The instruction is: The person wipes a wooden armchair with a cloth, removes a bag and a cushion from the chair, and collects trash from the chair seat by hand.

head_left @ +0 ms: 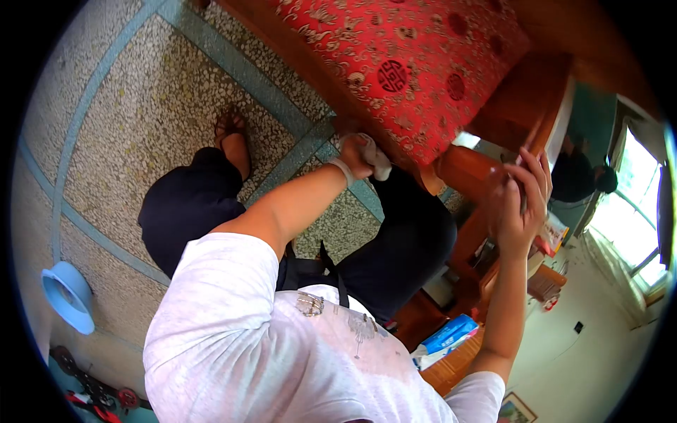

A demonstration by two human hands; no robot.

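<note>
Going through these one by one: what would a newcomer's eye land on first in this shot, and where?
Most likely the red patterned cushion at the top of the view, set on wooden furniture. Just below its edge, the person's left hand holds a pale cloth. Away at the left edge, a light blue basin stands out against the speckled floor.

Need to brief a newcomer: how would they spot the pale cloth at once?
Find the big red patterned covering at the top. Below it, beside the wooden edge, is the person's left grip, and the pale cloth is bunched in it. Its whitish, crumpled look sets it apart from the red covering and the dark trousers.
</note>
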